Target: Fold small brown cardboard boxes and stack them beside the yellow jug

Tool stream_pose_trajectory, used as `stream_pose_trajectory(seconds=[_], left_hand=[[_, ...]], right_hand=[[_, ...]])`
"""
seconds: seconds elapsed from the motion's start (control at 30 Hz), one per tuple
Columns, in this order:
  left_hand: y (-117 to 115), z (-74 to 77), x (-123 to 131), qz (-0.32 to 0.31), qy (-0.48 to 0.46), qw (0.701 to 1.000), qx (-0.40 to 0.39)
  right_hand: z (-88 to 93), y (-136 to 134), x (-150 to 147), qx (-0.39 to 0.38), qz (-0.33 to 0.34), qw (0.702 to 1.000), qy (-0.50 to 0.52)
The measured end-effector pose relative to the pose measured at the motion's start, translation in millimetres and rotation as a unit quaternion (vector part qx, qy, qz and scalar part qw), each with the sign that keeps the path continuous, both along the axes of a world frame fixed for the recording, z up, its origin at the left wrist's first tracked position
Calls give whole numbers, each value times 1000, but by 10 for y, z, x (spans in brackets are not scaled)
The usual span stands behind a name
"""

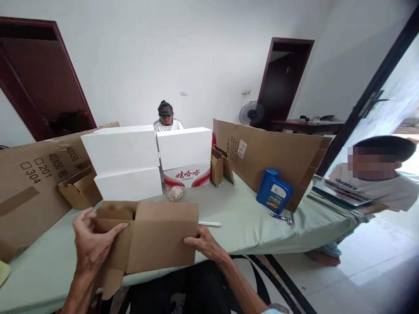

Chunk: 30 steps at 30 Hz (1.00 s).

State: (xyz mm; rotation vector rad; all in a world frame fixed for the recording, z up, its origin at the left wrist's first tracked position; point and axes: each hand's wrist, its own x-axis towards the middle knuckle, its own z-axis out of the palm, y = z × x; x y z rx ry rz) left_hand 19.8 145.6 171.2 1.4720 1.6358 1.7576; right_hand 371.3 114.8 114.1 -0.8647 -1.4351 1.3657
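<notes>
A brown cardboard box (pixel 162 242) lies on its side at the table's front edge, its flapped end toward the left. My left hand (pixel 93 240) grips it at that end, thumb on a flap and fingers behind. At the opposite end my right hand (pixel 206 243) pinches the edge, thumb on the near face. One loose flap (pixel 113 283) hangs down below my left wrist. A white handle-like strip (pixel 210 224) sticks out beside my right hand, its other end hidden by the box. Just behind the box sits a clear plastic bag (pixel 176 193) with pale contents.
Stacked white boxes (pixel 121 152) and a red-and-white printed carton (pixel 188 175) stand behind. Cardboard panels (pixel 271 152) flank the green-covered table (pixel 235 218). A blue jug (pixel 274 192) and a purple-handled tool (pixel 280 218) are right. One person (pixel 167 126) sits opposite, another (pixel 376 183) at right.
</notes>
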Motion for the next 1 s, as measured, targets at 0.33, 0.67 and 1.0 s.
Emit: stream_pose_trajectory(seconds=[0.33,0.67,1.0], left_hand=[[55,400,286,-332,-133,910,-208],[58,408,250,-321,-118,924,-173],[382,-525,-146,-165,153,966,-131]], right_hand=[[231,-37,431,-175,-96,975,99],[236,-133,607,-65,-15,997,-48],[827,-121,1799,188,-493,815,-238]])
